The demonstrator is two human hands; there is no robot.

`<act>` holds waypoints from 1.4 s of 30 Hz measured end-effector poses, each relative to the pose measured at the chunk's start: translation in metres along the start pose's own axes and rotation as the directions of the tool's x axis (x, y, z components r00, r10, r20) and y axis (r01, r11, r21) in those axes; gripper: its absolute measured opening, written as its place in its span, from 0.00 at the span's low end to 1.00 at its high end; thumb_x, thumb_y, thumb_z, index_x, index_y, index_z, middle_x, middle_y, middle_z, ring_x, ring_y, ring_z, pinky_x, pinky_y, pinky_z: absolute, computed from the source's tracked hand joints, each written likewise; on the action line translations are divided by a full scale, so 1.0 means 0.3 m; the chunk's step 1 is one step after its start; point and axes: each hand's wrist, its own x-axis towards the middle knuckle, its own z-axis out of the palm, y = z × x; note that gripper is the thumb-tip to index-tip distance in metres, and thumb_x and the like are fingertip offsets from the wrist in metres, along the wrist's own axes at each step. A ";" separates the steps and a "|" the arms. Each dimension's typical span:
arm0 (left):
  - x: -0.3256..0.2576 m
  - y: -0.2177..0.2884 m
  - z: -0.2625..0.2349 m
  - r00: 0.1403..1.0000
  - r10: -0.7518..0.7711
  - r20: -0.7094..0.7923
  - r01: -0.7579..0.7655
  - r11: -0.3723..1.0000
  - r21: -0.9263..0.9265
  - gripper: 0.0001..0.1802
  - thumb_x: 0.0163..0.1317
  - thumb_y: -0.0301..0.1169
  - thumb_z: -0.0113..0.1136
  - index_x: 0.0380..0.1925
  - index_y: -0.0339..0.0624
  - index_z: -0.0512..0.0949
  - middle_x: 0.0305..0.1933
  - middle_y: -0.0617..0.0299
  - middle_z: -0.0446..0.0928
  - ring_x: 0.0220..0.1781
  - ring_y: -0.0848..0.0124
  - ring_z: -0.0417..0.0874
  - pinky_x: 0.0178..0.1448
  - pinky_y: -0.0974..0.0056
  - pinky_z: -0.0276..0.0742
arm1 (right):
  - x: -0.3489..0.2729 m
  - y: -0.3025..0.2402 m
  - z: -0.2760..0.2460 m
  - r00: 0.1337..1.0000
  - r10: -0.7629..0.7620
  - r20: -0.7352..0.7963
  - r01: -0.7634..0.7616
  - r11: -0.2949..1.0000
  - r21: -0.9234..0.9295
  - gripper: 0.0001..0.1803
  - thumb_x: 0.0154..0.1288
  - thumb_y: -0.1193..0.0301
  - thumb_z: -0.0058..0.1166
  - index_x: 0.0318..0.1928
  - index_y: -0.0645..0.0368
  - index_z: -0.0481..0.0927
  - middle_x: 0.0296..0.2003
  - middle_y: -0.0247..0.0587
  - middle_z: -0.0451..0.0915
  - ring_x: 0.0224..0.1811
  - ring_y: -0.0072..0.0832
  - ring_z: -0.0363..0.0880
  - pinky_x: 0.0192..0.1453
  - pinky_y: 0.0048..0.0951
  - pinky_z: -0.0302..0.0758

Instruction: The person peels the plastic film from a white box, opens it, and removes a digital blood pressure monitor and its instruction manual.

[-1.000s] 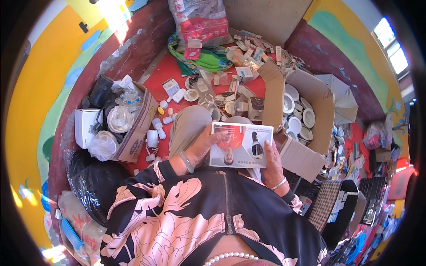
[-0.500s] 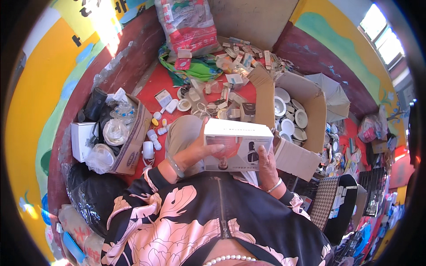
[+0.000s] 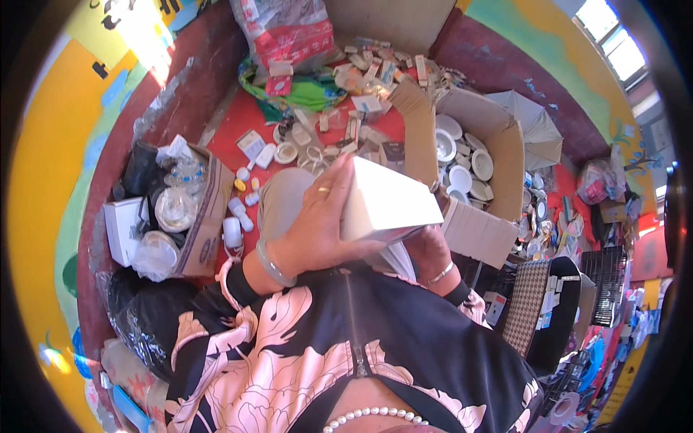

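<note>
Box (image 3: 386,202), white cardboard, held up over lap between both hands: left hand (image 3: 317,220) wraps its near side, right hand (image 3: 426,249) cups underneath. Looks light and stiff but crushable at the panels, smooth-faced; best gripped at edges and corners, not mid-panel

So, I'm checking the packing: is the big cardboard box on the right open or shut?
Open. The cardboard box has its flaps spread and white round dishes show inside it.
</note>
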 end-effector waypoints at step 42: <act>-0.020 -0.069 0.048 0.875 -0.355 0.328 0.329 -0.061 -0.942 0.17 0.71 0.40 0.50 0.52 0.42 0.67 0.66 0.48 0.67 0.62 0.63 0.73 0.67 0.59 0.67 | 0.009 0.003 0.006 0.988 0.143 -0.065 -0.133 0.982 0.135 0.49 0.59 0.56 0.63 0.73 0.57 0.49 0.67 0.45 0.63 0.67 0.35 0.65 0.71 0.37 0.62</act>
